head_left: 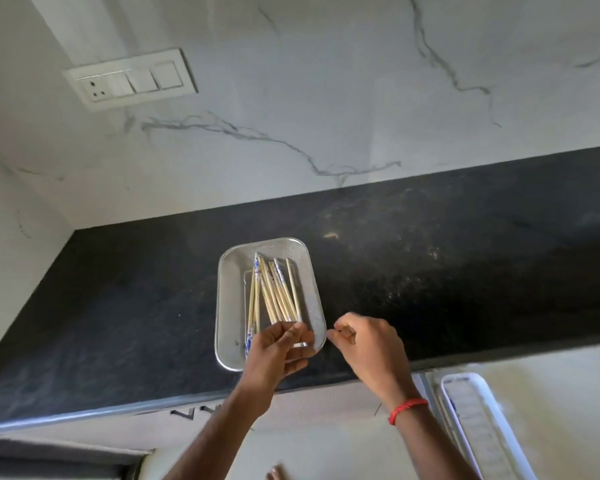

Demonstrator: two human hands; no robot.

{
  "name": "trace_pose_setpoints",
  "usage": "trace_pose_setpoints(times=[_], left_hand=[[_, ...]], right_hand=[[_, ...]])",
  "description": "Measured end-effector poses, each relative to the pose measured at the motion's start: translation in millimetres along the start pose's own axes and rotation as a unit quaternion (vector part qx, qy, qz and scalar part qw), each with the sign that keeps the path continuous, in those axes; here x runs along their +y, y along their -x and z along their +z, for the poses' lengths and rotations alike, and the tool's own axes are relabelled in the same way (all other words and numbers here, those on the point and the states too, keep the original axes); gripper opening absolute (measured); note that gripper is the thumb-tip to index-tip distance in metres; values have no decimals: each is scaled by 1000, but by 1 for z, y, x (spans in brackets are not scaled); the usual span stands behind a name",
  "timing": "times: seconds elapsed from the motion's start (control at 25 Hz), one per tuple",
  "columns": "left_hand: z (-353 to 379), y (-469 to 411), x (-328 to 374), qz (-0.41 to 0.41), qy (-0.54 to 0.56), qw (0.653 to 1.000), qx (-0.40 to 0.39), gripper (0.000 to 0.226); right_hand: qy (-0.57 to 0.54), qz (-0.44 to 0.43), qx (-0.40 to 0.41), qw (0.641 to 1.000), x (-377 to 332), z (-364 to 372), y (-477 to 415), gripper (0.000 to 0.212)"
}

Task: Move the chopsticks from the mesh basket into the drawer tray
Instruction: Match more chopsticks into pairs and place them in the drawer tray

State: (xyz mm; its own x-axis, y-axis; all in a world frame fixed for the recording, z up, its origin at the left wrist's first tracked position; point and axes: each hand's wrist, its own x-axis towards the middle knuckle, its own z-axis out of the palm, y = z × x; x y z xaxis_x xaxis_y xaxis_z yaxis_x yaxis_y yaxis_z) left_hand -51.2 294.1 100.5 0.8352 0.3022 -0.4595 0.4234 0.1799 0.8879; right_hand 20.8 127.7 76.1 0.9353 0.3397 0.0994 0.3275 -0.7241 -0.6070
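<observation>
Near ends of chopsticks (274, 292) hidden under left hand (274, 355), perhaps pinched; drawer tray (475, 417) cropped

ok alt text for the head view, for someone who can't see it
A person's left hand grips the near ends of chopsticks lying in a mesh basket on a dark countertop. The right hand is at the basket's right rim, fingers curled; a white drawer tray shows lower right.
</observation>
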Motion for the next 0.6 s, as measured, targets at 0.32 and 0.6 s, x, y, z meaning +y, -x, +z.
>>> trace_pose_setpoints(times=[0.32,0.6], left_hand=[[-64,-21,19,11,69,997,21,25],[-112,-46,18,-5,82,997,-2,25]], right_hand=[[130,-31,-97,986,-73,53,-44,23],[185,31,-58,981,-85,84,-65,24]])
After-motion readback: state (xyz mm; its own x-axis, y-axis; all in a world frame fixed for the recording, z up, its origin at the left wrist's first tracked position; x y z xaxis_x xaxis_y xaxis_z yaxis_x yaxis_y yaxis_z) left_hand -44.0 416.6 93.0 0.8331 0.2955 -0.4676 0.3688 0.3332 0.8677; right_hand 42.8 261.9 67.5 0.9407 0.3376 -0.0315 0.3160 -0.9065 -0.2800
